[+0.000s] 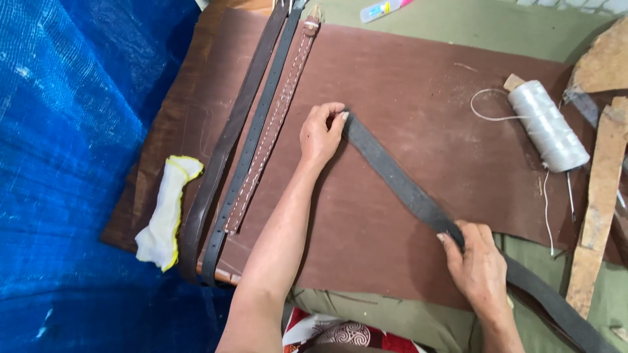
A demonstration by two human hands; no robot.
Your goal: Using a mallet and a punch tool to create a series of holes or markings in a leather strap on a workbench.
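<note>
Dark grey leather strap (pixel 399 183) laid diagonal mid-frame on brown leather sheet (pixel 418 85), left hand (pixel 319 134) grip pinched on its upper end, right hand (pixel 476 261) grip clamped lower down; looks like positioning step, next needs it flat.

Bare forearms, no sleeves; left grip (pixel 320 134), right grip (pixel 479 265) ungloved.

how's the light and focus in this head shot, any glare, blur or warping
Head view: soft, even daylight, with only faint shadows under the left hand and right hand. The dark strap they hold and the brown leather sheet look sharp and matte. The white thread spool is bright, slightly washed out. The blue tarp is strongly saturated. Edges bend a little from the wide lens.
</note>
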